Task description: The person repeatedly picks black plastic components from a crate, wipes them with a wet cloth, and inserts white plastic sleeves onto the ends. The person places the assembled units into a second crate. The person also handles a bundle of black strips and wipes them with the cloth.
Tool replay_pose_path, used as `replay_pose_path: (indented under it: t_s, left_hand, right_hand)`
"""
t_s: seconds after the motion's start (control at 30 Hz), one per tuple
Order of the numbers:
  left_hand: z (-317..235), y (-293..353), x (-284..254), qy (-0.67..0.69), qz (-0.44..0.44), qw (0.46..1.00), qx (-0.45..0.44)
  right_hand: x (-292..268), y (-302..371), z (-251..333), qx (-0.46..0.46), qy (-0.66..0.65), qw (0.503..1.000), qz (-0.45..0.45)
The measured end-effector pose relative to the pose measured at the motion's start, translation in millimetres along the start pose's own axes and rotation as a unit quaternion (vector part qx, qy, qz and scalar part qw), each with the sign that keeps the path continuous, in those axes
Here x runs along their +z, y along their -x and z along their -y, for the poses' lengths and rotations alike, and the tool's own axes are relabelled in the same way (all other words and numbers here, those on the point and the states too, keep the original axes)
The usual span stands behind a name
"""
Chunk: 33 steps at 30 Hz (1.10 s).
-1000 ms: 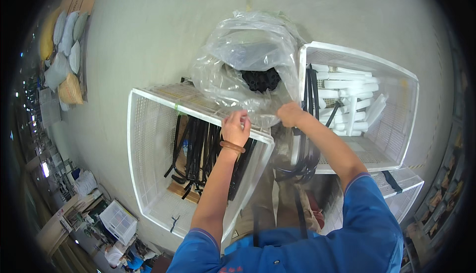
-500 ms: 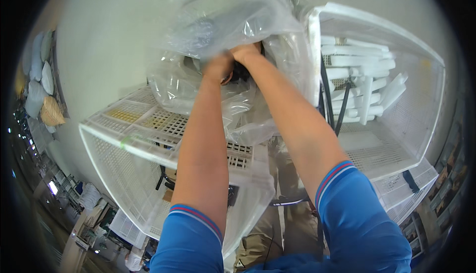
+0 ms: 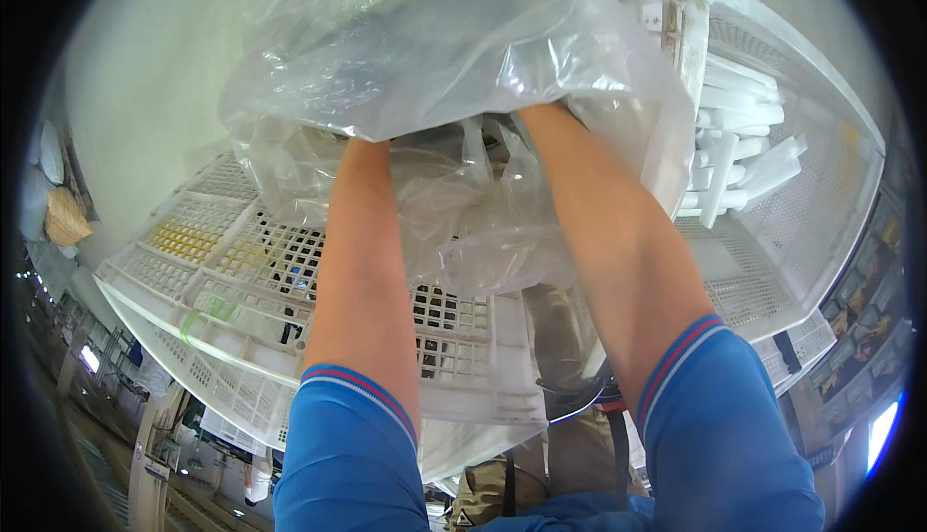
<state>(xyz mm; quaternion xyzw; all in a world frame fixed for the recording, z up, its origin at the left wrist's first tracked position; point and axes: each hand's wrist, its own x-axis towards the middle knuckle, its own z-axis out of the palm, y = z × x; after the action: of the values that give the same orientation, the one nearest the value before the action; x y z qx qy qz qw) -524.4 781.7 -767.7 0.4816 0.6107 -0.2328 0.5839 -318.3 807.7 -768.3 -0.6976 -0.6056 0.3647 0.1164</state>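
Note:
A large clear plastic bag (image 3: 463,44) rests at the far middle, its loose mouth facing me. Both my forearms reach into the opening. My left forearm (image 3: 362,242) goes in at the left, its hand hidden beneath the upper fold of plastic. On the right, my right forearm (image 3: 603,213) enters under the same fold, and that hand is hidden too. Something dark shows dimly through the film; its kind is unclear. Crumpled plastic hangs between my arms over the front of a white perforated plastic crate (image 3: 454,315).
To the right stands a white crate (image 3: 821,271) with several white foam-like tubes (image 3: 734,146) in it. A pale wall (image 3: 145,98) is behind. Sacks (image 3: 66,215) lie at the far left. Below the bag, the crate's grid top spreads left.
Both hands, visible at a dark thing in the bag before, have gone deeper under the plastic. The bag now looks larger and more spread out, and the view has shifted.

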Motion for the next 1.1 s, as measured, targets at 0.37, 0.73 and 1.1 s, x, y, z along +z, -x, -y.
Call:
replay_pose_path:
  t_s: [0.37,0.73,1.1]
  left_hand:
    - [20,-4,5,0.040,-0.004,0.999,-0.005]
    - [27,0,35,0.051,-0.018,0.999,-0.010]
    - [28,-9,42,0.059,-0.016,0.998,-0.007]
  right_hand:
    - [0,6,-57,0.075,0.027,0.994,0.073]
    - [-8,6,-71,0.090,0.018,0.991,0.093]
    - [-6,31,-83,0.102,0.020,0.988,0.111]
